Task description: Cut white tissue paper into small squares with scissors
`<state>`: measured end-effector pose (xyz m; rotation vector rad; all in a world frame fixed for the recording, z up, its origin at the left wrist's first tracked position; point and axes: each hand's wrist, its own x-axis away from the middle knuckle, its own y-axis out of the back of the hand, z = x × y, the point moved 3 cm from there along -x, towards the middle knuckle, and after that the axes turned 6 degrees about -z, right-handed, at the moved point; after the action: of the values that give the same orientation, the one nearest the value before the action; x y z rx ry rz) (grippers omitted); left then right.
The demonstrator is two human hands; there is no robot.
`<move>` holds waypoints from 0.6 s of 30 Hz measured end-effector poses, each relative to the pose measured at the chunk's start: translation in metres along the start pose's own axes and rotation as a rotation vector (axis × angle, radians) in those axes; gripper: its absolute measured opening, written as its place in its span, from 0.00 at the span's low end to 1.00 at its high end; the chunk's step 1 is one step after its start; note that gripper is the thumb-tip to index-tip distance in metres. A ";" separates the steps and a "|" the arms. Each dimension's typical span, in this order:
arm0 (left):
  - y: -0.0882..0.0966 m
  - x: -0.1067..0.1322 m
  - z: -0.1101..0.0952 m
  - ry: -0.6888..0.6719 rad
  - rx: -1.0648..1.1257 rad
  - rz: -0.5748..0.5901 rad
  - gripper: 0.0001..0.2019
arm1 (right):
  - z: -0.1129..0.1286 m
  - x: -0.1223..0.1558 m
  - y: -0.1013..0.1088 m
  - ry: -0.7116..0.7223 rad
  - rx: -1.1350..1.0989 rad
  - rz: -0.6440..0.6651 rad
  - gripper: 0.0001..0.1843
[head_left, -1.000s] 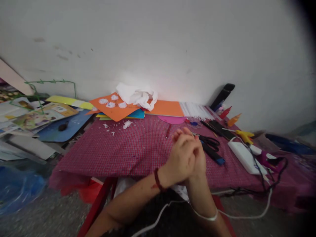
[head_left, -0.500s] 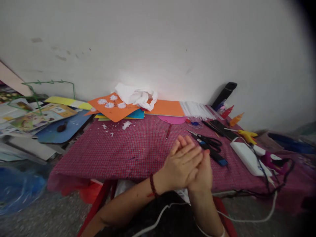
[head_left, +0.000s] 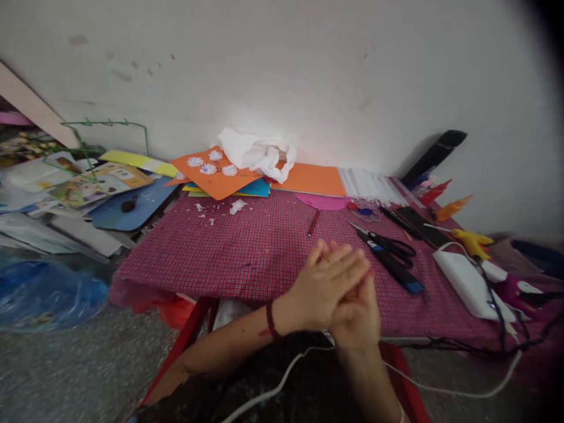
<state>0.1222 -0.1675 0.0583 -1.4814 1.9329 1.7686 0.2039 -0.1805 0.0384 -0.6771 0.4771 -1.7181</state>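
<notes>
Hands pressed together at the table's (head_left: pixel 211 258) near edge
The left hand (head_left: pixel 317 291) lays straight fingers (head_left: pixel 348 267) across the right hand (head_left: pixel 358 314), whose own fingers are hidden; nothing shows held. Flat palms, kept short of the scissors (head_left: pixel 390 245) just to the right, would likely serve best.

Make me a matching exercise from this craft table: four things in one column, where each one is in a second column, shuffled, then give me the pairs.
1. scissors
2. power bank
3. crumpled white sheet
4. left hand

A. by the wall, on orange paper
B. pressed against the right hand
C. white, at the right end of the checked cloth
D. on the cloth, just right of the hands

Pairs: 1-D, 2-C, 3-A, 4-B
</notes>
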 end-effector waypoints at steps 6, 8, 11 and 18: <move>-0.013 0.001 -0.028 0.062 0.140 -0.012 0.42 | -0.013 -0.013 -0.006 -0.086 -0.065 0.035 0.28; -0.007 -0.008 -0.019 0.117 0.139 -0.049 0.41 | -0.018 -0.007 -0.013 -0.102 -0.111 0.079 0.32; 0.005 -0.015 -0.001 0.178 0.062 -0.092 0.40 | -0.015 0.004 -0.018 -0.049 -0.126 0.063 0.30; -0.003 -0.004 -0.034 -0.174 -0.065 0.040 0.37 | -0.007 0.015 -0.032 -0.005 0.046 -0.393 0.22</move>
<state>0.1433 -0.1924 0.0689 -1.2688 1.8481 1.9243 0.1738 -0.1872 0.0561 -0.7786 0.3121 -2.0884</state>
